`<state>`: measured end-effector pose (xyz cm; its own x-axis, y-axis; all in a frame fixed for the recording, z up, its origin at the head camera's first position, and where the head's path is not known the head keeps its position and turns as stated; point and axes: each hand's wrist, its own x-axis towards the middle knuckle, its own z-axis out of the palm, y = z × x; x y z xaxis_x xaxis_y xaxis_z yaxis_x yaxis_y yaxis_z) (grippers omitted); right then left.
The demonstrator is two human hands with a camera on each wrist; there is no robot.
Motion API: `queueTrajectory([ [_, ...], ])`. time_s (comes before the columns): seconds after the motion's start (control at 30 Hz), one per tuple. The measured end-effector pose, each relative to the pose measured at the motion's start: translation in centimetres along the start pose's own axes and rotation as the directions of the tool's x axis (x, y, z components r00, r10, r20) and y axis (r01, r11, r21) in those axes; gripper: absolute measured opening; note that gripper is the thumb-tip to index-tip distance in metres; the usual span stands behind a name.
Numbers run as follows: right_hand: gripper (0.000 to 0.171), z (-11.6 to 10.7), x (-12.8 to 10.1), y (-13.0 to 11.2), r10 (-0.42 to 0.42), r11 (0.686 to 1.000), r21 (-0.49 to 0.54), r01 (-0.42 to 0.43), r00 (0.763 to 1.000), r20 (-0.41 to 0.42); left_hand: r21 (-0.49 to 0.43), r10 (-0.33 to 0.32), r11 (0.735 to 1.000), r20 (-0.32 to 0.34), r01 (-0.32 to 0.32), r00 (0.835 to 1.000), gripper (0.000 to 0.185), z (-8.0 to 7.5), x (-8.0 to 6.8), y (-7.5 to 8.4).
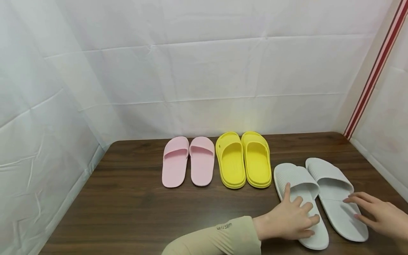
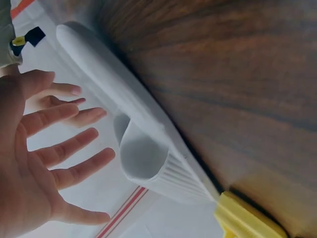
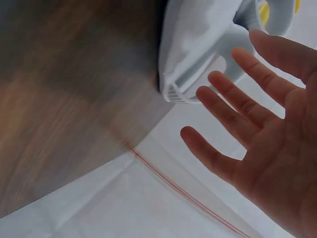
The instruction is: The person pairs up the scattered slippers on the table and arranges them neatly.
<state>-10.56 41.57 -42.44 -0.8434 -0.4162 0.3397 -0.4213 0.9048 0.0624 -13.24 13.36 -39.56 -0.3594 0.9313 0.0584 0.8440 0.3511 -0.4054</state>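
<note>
Two white slippers lie at the right of the table, toes away from me and angled. Over the left white slipper [image 1: 313, 235] is my left hand [image 1: 291, 217], fingers spread; the left wrist view shows a gap between this hand [image 2: 44, 158] and the slipper [image 2: 143, 124]. My right hand [image 1: 379, 214] hovers by the heel half of the right white slipper [image 1: 341, 216], with fingers extended. In the right wrist view the right hand [image 3: 262, 124] has spread fingers and nothing in its palm, beside a white slipper [image 3: 198, 44].
A pink pair of slippers [image 1: 175, 170] and a yellow pair [image 1: 232, 164] stand side by side along the back of the brown wooden table [image 1: 134, 202]. White sheeting [image 1: 204, 71] hangs behind and at both sides, with a red stripe [image 1: 376, 71] at the right corner.
</note>
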Motion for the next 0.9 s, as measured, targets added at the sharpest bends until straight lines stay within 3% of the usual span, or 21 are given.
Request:
queueTrajectory([
  [0.17,0.044,0.1,-0.6,0.3,-0.091,0.996,0.008,0.093,0.989,-0.119,0.005,0.043,0.999,0.020,-0.043,0.999,0.042,0.5,-0.1,0.3],
  [0.3,0.046,0.2,-1.0,0.3,-0.115,0.993,0.016,0.118,0.987,-0.111,0.016,0.064,0.998,0.040,-0.065,0.997,0.048,0.9,-0.2,0.6],
  [0.43,0.053,0.5,-1.5,0.0,-0.100,0.995,0.006,0.100,0.993,-0.061,0.020,0.089,0.996,0.029,-0.089,0.996,0.052,1.3,-0.4,0.7],
  [0.6,0.055,0.8,-2.3,-0.9,0.022,0.999,0.023,-0.024,0.997,0.076,-0.012,0.104,0.995,0.066,-0.104,0.992,0.052,1.3,-0.3,0.9],
  [0.77,0.053,0.8,-2.6,-1.0,0.095,0.991,0.078,-0.112,0.976,0.197,-0.035,0.106,0.994,0.109,-0.103,0.988,0.050,1.2,-0.1,1.0],
  [0.9,0.060,0.6,-2.6,-0.9,0.133,0.980,0.103,-0.171,0.945,0.300,-0.046,0.106,0.994,0.129,-0.101,0.986,0.049,1.2,0.1,1.1],
])
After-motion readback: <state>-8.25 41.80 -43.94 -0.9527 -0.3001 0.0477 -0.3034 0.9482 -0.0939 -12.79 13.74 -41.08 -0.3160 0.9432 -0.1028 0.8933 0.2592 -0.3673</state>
